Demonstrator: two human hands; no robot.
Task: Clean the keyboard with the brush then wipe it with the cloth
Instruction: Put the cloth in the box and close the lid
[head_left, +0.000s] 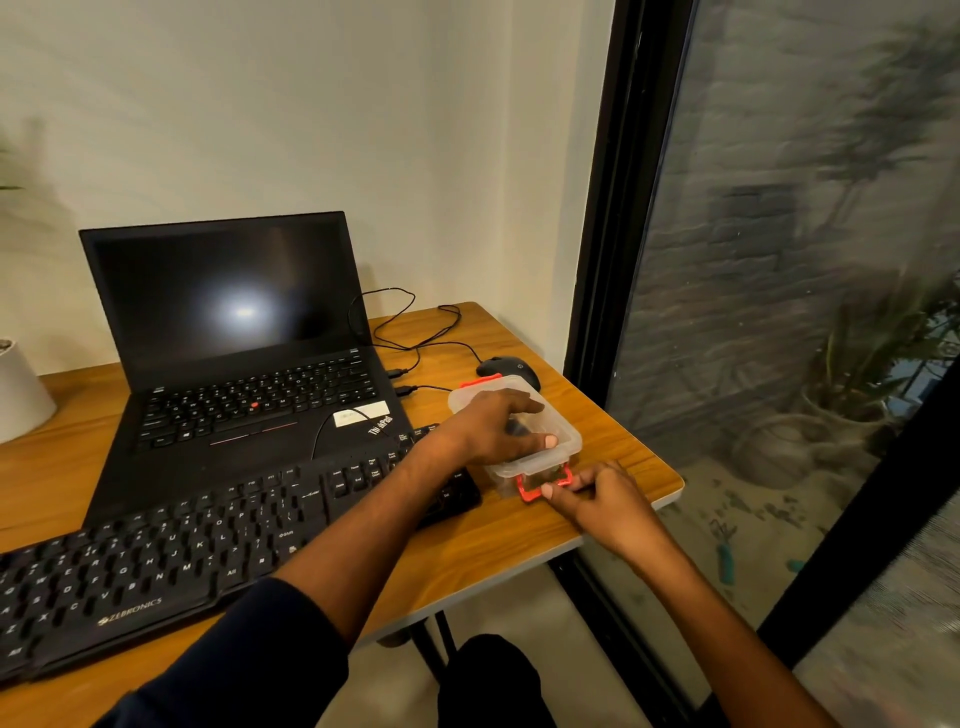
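Observation:
A black external keyboard (156, 551) lies slanted across the front of the wooden desk. To its right stands a clear plastic box (563, 434) with a lid and red clip latches. My left hand (493, 426) rests flat on the lid, pressing it down. My right hand (597, 493) pinches the near red latch (530, 488) at the box's front end. Something dark shows dimly inside the box; I cannot tell what it is. No brush or cloth is visible.
An open black laptop (244, 353) with a dark screen sits behind the keyboard. A black mouse (506, 369) and its cables lie behind the box. A white pot (21, 389) stands at the far left. The desk edge (670, 488) and a glass door are right.

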